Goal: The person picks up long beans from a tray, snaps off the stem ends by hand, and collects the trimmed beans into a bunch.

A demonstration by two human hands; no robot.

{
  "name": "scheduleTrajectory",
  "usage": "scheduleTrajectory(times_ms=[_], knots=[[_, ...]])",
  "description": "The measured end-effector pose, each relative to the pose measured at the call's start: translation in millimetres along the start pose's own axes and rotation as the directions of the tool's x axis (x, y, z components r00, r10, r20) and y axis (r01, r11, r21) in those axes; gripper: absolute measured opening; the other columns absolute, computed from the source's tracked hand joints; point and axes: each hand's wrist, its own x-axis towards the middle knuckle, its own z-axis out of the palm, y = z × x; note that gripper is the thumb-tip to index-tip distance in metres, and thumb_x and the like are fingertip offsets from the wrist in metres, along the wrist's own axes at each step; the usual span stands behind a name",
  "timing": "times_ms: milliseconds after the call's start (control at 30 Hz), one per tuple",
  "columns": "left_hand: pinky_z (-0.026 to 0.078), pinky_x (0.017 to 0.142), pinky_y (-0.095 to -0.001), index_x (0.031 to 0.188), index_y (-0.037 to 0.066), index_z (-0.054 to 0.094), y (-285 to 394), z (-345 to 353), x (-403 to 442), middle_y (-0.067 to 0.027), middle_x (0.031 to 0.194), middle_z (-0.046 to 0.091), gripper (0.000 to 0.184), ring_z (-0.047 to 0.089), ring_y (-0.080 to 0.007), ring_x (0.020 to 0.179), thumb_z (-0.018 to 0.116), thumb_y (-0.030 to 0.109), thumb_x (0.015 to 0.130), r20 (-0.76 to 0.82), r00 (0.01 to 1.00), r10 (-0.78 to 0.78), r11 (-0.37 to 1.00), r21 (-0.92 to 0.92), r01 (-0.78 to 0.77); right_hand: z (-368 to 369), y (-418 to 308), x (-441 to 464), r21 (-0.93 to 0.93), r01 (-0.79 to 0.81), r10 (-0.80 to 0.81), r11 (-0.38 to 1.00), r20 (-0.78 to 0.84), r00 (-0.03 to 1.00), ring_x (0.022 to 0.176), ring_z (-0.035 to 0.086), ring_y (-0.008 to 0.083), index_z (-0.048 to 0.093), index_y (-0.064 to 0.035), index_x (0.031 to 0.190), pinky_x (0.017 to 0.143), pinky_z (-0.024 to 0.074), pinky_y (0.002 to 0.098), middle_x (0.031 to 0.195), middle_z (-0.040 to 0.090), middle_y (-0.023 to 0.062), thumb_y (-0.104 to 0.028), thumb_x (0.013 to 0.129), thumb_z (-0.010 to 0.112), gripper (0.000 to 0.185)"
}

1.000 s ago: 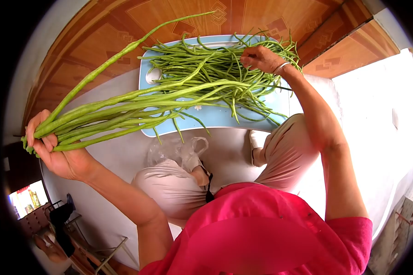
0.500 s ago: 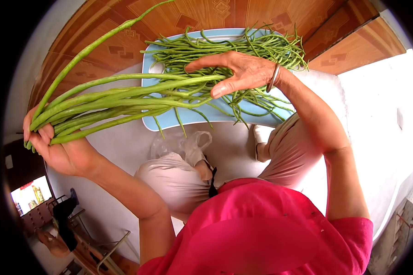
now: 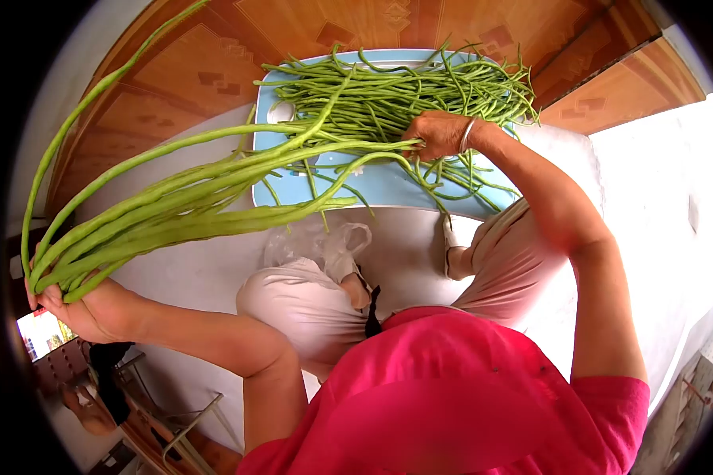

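A bunch of long green beans (image 3: 190, 190) stretches from the left side toward the blue table. My left hand (image 3: 87, 309) is closed around their near ends at the far left. One bean curves up and away above the rest. My right hand (image 3: 442, 136), with a bracelet at the wrist, is closed on the far ends of some beans from the same bunch. Beneath and behind it, a thick pile of long beans (image 3: 348, 91) lies on the blue table (image 3: 281, 192). A few loose beans hang over the table's front edge.
Wooden panelling (image 3: 293, 28) stands right behind the table. A clear plastic bag (image 3: 317, 245) lies on the floor by my leg. A metal-framed chair (image 3: 190, 423) is at lower left, and another person's foot (image 3: 87, 408) shows near it.
My right hand has moved right and gone from spread fingers to closed on the bean ends. My left hand has drawn the bunch down and to the left.
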Motion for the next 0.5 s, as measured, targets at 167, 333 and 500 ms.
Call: scheduleTrajectory(times_ms=[167,333,500], knots=[[0.043,0.076,-0.0309,0.083,0.003,0.054,61.4,15.9,-15.7,-0.0129,0.093,0.052,0.012,0.050,-0.0179,0.083,0.044,0.004,0.090,-0.128,0.952,0.277,0.931,0.281,-0.233,-4.9,27.3,-22.1,-0.130,-0.080,0.073,0.988,-0.055,0.996,0.071,0.063,0.0301,0.067,-0.0091,0.075,0.062,0.0481,0.0405,0.071,0.066,0.0091,-0.018,0.072,0.063,0.010],[0.035,0.068,-0.0286,0.088,0.008,0.053,14.3,6.8,-11.4,-0.0060,0.087,0.047,0.012,0.034,-0.0133,0.068,0.043,0.010,0.094,-0.017,0.999,-0.040,0.971,0.237,0.043,-21.2,25.2,-29.8,0.121,-0.123,0.134,0.985,-0.083,0.988,0.076,0.067,0.0215,0.070,-0.0082,0.085,0.068,0.0521,0.0341,0.077,0.069,0.0084,-0.016,0.074,0.065,0.014],[0.033,0.071,-0.0308,0.086,0.011,0.049,-23.6,13.5,-12.6,0.0016,0.086,0.047,0.020,0.030,-0.0146,0.069,0.037,0.020,0.100,-0.084,0.993,-0.078,0.940,0.327,0.101,-39.6,17.1,1.5,0.115,-0.070,0.099,0.991,-0.271,0.957,0.066,0.066,0.0195,0.069,-0.0026,0.086,0.064,0.0527,0.0311,0.074,0.069,0.0093,-0.010,0.080,0.063,0.011]])
